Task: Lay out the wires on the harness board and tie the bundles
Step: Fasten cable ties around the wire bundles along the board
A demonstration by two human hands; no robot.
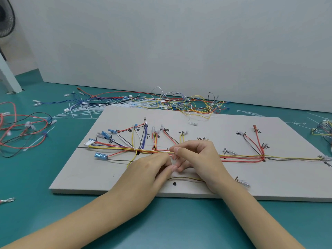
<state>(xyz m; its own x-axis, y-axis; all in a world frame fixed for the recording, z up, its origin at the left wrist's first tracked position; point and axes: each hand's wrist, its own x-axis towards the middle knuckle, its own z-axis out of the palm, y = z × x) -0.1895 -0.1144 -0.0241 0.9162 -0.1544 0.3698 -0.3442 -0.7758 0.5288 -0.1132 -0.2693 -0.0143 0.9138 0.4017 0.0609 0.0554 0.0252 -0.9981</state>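
A thin white cable tie (pixel 173 161) stands upright in the middle of the harness board (pixel 206 184), right at the long bundle of wires (pixel 240 156) that runs across the board from left to right. The left hand (pixel 150 169) pinches the low part of the tie with its fingertips. The right hand (pixel 195 155) has its fingers curled, and its grip pinches the tie higher up, by the bundle. Both hands touch each other there.

On the left part of the board the wires fan out to blue plugs (pixel 101 156) and a white plug (pixel 89 142). On the right, red wires (pixel 258 141) go up to small ends. Small written marks sit beside many wire ends.

The board lies flat on the green desk (pixel 170 221). Behind the board is a messy pile of loose wires and ties (pixel 161 102). More red and black wires (pixel 21 130) lie to the left. A white wall (pixel 179 42) stands at the back.
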